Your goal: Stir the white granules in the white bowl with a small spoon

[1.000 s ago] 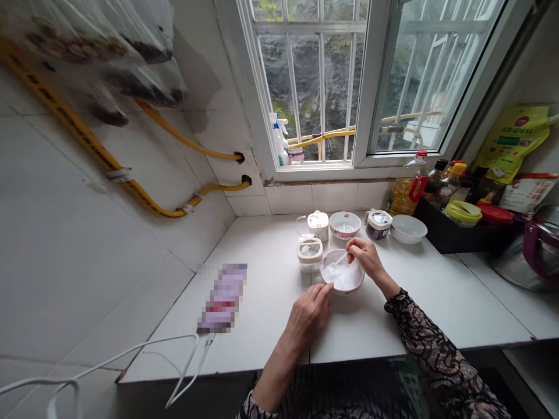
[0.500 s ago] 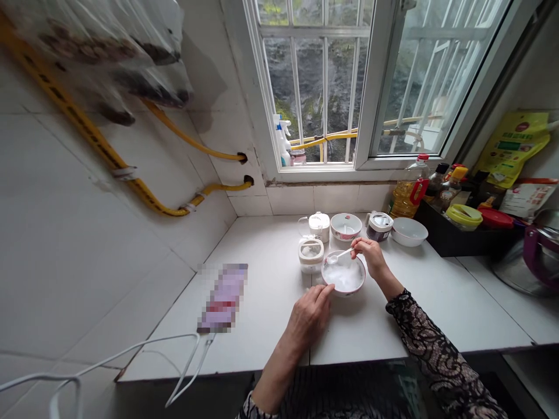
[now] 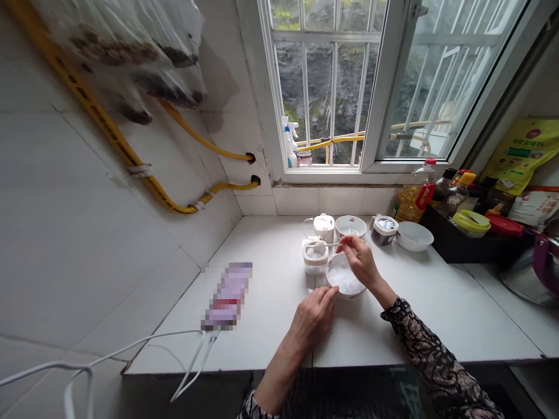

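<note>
Your right hand [image 3: 360,262] pinches the handle of a small white plastic spoon [image 3: 325,246] between thumb and fingertips, with the loaded spoon bowl held over the open mouth of a small square cream-coloured condiment jar [image 3: 315,258]. That jar stands at 10 o'clock from the round white ceramic bowl of white granular powder [image 3: 343,280], just beside it. Your left hand [image 3: 313,314] rests on the white tiled countertop [image 3: 271,302] at 7 o'clock from the bowl, fingers loosely curled, with the fingertips touching the bowl's near rim. The bowl sits near the middle of the countertop, directly in front of you.

Behind the bowl, at 12 o'clock, a row of vessels stands under the window [image 3: 332,87]: a second cream-coloured jar with its lid flipped up [image 3: 323,224], a white bowl with a pink band [image 3: 350,226], a small lidded jar of dark contents [image 3: 385,230], and an empty white bowl [image 3: 414,235]. At 2 o'clock, a clear plastic bottle of yellow oil with a red cap [image 3: 414,195] stands beside a black tray of sauce bottles [image 3: 463,235]. At 9 o'clock from the bowl, well apart, a flat purple packet [image 3: 227,295], blurred, lies on the countertop, with a white cable [image 3: 131,355] running from its near end. Yellow flexible gas hoses [image 3: 144,174] run along the white tiled wall at 10 o'clock.
</note>
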Action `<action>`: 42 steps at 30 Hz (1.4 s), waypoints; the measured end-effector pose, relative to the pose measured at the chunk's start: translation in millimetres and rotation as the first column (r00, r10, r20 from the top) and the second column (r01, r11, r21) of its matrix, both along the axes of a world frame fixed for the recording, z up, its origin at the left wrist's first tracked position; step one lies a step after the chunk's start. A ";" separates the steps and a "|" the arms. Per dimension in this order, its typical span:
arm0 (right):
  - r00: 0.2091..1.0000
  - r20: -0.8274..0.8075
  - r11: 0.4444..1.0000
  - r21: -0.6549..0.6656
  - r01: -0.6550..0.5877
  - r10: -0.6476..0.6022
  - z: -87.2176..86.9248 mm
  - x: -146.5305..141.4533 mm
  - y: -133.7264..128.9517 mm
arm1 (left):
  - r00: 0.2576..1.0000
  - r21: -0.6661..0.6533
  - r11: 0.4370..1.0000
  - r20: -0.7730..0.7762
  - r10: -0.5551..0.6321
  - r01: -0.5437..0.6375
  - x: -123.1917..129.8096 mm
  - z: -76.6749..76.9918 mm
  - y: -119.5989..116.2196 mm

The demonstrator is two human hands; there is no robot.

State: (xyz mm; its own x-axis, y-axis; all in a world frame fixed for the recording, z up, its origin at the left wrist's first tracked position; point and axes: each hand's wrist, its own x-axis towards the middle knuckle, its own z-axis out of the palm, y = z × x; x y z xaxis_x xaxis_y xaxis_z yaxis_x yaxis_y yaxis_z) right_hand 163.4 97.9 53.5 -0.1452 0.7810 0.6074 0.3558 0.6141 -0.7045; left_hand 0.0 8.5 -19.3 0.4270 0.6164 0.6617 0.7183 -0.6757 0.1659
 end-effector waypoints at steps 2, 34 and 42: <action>0.966 0.257 0.976 0.213 -0.047 -0.010 -0.6 -2.1 -3.6 | 1.000 0.009 1.000 0.001 -0.001 0.001 0.0 -0.2 0.3; 0.959 -0.262 0.889 -0.457 -0.025 -0.108 -10.2 30.7 6.5 | 0.999 0.007 1.000 0.027 -0.024 0.024 -1.0 0.0 -0.9; 0.923 -0.372 0.857 -0.504 -0.106 -0.104 -4.6 34.1 8.1 | 1.000 0.021 1.000 0.017 -0.018 0.017 -0.5 0.7 -0.6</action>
State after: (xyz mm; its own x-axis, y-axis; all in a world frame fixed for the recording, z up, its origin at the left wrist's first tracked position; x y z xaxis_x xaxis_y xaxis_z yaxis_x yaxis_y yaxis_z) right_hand 197.5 106.0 48.9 0.0084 0.9909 0.1341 0.0015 0.1341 -0.9910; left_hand -0.5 7.8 -18.6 0.4259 0.5949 0.6817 0.7035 -0.6915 0.1639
